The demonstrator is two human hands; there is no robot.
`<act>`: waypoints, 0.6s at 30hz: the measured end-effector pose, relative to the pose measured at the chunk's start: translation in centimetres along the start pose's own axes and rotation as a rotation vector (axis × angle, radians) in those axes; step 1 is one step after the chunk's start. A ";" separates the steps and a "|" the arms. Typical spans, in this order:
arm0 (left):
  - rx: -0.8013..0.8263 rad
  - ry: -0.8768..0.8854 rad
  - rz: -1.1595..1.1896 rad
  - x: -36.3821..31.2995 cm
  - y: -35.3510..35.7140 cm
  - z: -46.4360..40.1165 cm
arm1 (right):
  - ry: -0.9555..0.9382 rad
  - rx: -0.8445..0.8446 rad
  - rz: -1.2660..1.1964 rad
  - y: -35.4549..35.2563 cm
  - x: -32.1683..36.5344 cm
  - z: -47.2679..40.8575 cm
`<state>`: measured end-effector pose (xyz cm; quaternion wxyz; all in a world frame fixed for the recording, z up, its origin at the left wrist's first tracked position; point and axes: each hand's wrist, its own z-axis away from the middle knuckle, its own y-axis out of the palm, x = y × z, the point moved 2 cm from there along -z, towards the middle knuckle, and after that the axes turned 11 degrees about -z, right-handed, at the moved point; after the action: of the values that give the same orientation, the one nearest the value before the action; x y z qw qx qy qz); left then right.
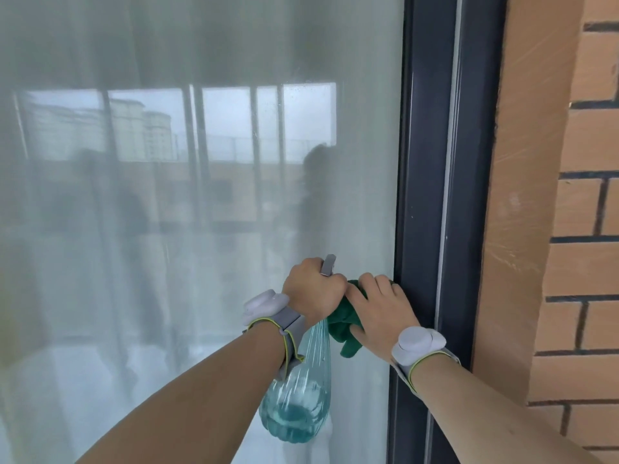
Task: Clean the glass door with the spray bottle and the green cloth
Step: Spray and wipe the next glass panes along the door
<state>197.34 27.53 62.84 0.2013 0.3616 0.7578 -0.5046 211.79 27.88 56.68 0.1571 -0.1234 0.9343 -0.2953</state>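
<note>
The person stands close to the glass door (201, 195), both forearms reaching forward and up toward its lower right part. The left hand (313, 289) is curled tightly round the top of the spray bottle (298, 396), fingers wrapped over the grey spray head, whose tip pokes up above the knuckles toward the glass. The bottle itself is clear, ribbed and bluish, and hangs down below the left wrist, with blue liquid pooled in its lower end nearest the camera.

Just to the right, touching the left hand, the right hand (382, 309) presses the green cloth (345, 326) against the glass beside the dark door frame (425, 195). Its fingers are bent over the bunched top of the cloth, and a loose fold of cloth hangs down below the palm. Whether the fingertips pinch the cloth or only press on it cannot be told.

Each wrist carries a grey band with a pale rounded device (418, 343) on it. Through the pane show pale curtains (100, 296), along with reflections of tall buildings. To the far right of the frame stands a brick wall (586, 229).
</note>
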 end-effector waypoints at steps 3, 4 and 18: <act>-0.059 0.008 0.048 0.9 -0.7 0.1 | -0.014 -0.005 0.017 1.0 0.4 -0.3; -0.080 0.004 0.063 1.0 -1.1 0.0 | -0.041 -0.009 0.026 1.0 0.4 -0.6; -0.252 0.024 0.094 0.4 -5.5 -0.4 | 0.202 -0.194 -0.056 -0.7 0.5 -3.6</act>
<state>192.97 26.75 66.19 0.2593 0.3744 0.7999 -0.3909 210.10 29.02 59.82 0.0415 -0.1336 0.9657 -0.2187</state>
